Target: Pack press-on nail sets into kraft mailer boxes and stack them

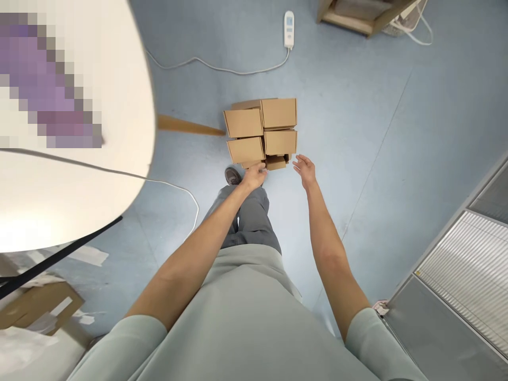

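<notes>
A stack of brown cardboard boxes [281, 143] stands on the blue floor in front of me, in two columns. Smaller pieces of the stack, including a low box [275, 163], show beneath the larger ones. My left hand [254, 175] is by the lower left front of the stack, fingers loosely bent and apart, with no object visible in it. It overlaps the bottom left box, and whether it touches the cardboard I cannot tell. Off the stack's lower right corner, my right hand [305, 170] hangs with fingers spread, holding nothing.
A round white table [135, 132] is at the left, its wooden leg [190, 125] reaching toward the boxes. A white power strip [289, 30] with a cord lies beyond the stack. Wooden furniture [345, 24] stands at the far right, and a grey partition [444, 317] at the near right.
</notes>
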{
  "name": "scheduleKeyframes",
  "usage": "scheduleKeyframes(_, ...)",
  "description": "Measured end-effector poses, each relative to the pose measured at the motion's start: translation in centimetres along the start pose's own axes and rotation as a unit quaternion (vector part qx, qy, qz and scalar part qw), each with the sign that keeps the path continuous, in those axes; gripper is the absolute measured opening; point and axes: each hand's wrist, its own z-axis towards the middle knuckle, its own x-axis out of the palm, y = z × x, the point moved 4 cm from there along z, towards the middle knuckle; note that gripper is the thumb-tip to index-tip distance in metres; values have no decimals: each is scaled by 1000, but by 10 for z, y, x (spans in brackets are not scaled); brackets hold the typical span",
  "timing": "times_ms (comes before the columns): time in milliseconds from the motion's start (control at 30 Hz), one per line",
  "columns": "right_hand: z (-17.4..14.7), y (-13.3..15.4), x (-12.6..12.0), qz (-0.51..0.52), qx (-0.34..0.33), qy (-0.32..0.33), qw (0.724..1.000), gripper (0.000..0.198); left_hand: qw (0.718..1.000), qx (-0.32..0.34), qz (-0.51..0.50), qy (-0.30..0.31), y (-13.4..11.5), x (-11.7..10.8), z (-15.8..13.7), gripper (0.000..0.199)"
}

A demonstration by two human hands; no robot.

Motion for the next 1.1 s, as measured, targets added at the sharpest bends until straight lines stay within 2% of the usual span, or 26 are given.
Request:
scheduleKeyframes(100,-56,26,1,0,-5,15,1000,42,1000,-8,3,15,-26,-12,-54,27)
scheduleKeyframes(233,-132,60,3,-12,-15,51,999,37,1000,22,-9,18,-73,-26,-122,14)
scheduleKeyframes(333,-180,81,6,-28,-43,87,995,37,998,45,-24,23,-104,-38,-162,15)
scheduleKeyframes(467,-228,100,12,-41,-75,128,988,39,995,91,-25,23,-139,-58,-205,24)
scheduleKeyframes(633,-264,120,25,-43,-109,157,981,35,989,138,-55,-12,-171,-83,-255,38)
scheduleKeyframes(800,-283,140,49,-41,-148,196,969,34,979,169,-98,-61,-180,-102,-301,44)
scheduleKeyframes(967,-309,163,80,-79,-190,254,945,33,967,167,-156,-115,-165,-123,-337,44)
scheduleKeyframes(1100,-336,176,100,-102,-212,269,934,33,957,176,-186,-140,-150,-144,-358,40)
